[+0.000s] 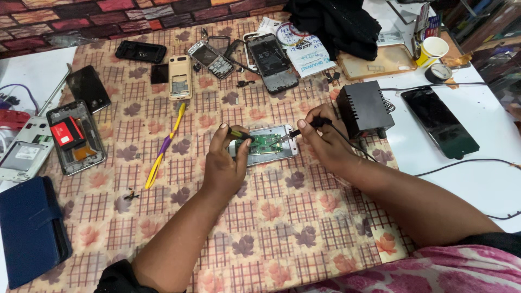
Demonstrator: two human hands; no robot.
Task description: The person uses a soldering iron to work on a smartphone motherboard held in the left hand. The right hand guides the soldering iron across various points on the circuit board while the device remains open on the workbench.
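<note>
Soldering looked under way: left hand (225, 163) pinched a yellow-tipped tool (237, 133) on the opened phone's green circuit board (264, 143), just left of the black soldering station (363, 108), while right hand (320, 135) gripped the iron (304, 129), needing a steady tip.

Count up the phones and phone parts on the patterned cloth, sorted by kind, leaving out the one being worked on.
Opened phone bodies, insides showing: 4
Dark phones or panels lying closed: 2
Small dark square part: 1
Total: 7
</note>
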